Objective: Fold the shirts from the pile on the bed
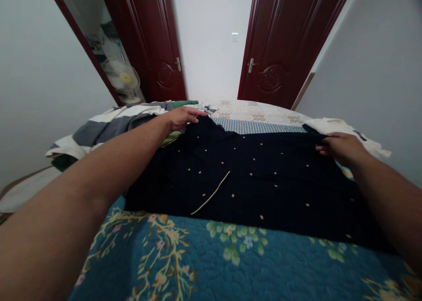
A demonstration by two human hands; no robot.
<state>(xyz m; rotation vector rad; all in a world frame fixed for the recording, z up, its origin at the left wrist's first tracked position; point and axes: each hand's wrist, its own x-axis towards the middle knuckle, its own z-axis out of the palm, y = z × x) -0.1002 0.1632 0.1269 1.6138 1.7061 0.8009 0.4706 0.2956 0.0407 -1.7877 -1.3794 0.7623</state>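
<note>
A dark navy garment (244,178) with small pale flower motifs lies spread across the bed; its exact kind is hard to make out. One thin pale yellow strip (211,195) runs slantwise across its front. My left hand (184,117) pinches the garment's far edge near a raised corner at the left. At the far right, my right hand (341,147) is closed on the same far edge, with the cloth stretched between both hands. Parts of the cloth under my right forearm are hidden.
Beneath is a teal quilted bedspread (280,261) with floral patterns. Grey-and-white striped cloth (108,125) is heaped at the left, and a white cloth (336,127) lies at the right. Beyond the bed are two dark red doors (277,41) and a fan (123,77).
</note>
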